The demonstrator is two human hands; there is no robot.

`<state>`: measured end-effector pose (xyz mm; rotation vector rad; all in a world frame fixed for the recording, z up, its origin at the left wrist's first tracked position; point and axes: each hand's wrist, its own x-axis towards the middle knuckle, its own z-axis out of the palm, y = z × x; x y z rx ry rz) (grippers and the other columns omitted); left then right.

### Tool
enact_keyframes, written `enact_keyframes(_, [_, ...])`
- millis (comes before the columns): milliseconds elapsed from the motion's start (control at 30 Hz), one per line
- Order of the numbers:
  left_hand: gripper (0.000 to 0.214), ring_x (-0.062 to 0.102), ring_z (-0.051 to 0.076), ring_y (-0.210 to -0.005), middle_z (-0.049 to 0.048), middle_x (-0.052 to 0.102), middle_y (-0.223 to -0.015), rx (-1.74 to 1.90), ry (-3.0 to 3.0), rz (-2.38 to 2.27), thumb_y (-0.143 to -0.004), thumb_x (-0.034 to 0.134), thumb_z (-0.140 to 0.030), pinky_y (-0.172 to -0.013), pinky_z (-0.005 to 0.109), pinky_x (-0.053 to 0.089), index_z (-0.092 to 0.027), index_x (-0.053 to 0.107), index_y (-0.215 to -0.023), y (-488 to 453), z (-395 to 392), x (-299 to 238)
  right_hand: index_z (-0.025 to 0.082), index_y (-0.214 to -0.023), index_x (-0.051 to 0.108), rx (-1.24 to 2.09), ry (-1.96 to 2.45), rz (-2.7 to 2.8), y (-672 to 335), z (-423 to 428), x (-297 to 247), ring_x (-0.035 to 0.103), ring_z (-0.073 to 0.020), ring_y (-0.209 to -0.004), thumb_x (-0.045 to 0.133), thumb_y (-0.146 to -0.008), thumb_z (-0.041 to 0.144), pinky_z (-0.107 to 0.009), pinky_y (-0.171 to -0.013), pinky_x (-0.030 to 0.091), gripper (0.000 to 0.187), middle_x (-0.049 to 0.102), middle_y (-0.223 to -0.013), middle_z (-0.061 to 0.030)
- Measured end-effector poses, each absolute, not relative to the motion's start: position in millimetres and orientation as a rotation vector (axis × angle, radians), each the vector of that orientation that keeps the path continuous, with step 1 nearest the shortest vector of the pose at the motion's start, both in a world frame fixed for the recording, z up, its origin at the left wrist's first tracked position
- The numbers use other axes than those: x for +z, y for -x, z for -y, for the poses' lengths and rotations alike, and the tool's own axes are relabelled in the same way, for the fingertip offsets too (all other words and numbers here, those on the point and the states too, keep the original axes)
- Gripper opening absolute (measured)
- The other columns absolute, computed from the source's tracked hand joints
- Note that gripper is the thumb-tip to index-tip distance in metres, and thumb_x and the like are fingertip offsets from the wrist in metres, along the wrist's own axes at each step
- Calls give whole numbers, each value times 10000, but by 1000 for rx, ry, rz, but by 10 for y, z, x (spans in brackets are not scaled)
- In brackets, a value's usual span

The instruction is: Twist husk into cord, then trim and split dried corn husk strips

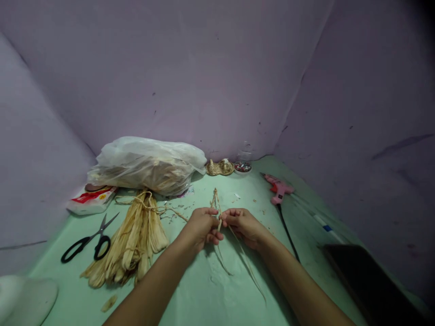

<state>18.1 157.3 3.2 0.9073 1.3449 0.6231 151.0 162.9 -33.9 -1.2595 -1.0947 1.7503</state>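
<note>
My left hand (203, 225) and my right hand (242, 225) meet over the middle of the pale green table (204, 290). Both are closed in a pinch on thin dried straw strips (217, 213). The plaited upper end of the strips points away from me toward the wall, and loose ends (244, 267) trail back between my forearms. A tied bundle of flat dried leaf strips (132, 240) lies just left of my left hand.
Black-handled scissors (89, 242) lie left of the bundle. A plastic bag of dried leaves (149, 165) sits behind it, beside a red-and-white packet (91, 199). A pink glue gun (277, 189) with its cord lies at right. A small woven piece (220, 167) and a bead dish (242, 167) stand by the wall.
</note>
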Motion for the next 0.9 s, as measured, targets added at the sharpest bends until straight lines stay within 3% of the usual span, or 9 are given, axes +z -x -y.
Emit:
enact_keyframes(133, [90,454,58,-367,-16,510,-524,556,-871,-1178,-613,499,-155,-364,180,356,-109,543,-677,-169,-1609,-90,142,-590,516,1713,1296,1186,-1507,-1633,-356,243,-29,-334,596,-643,337,-196,-353,123,217,460,-433,45])
enact_keyframes(233, [108,365,42,-314,-57,412,-422,577,-932,-1233,-627,520,-225,-308,162,256,-124,524,-590,-126,-1650,-137,144,-575,529,1647,1346,1300,-1519,-1641,-342,194,-33,-332,583,-649,324,-202,-360,114,203,391,-385,69])
enact_keyframes(400, [121,282,48,-262,-71,345,-304,585,-1083,-1344,-594,545,-194,-296,183,162,-150,490,-495,-143,-1681,-181,134,-569,568,1433,1356,1570,-1562,-1674,-376,339,-58,-435,566,-645,208,-191,-446,245,106,488,-464,37])
enact_keyframes(533, [152,224,43,-260,-76,293,-267,589,-1165,-1426,-565,522,-135,-319,201,110,-160,450,-434,-193,-1694,-207,145,-607,601,1228,1385,1733,-1589,-1661,-377,389,-87,-506,566,-627,155,-206,-494,262,41,536,-522,20])
enact_keyframes(733, [102,220,38,-345,-73,302,-323,649,-1238,-1469,-505,490,-82,-369,208,106,-139,477,-422,-209,-1723,-288,153,-756,666,701,1563,2129,-1531,-1564,-226,536,-144,-621,472,-684,119,-231,-561,311,210,662,-712,-76])
enact_keyframes(900, [101,260,44,-389,-63,314,-361,720,-1216,-1457,-503,484,-91,-390,206,130,-132,467,-412,-230,-1706,-336,169,-744,690,523,1774,2149,-1485,-1512,-127,592,-199,-676,493,-705,201,-258,-556,316,203,682,-733,-120])
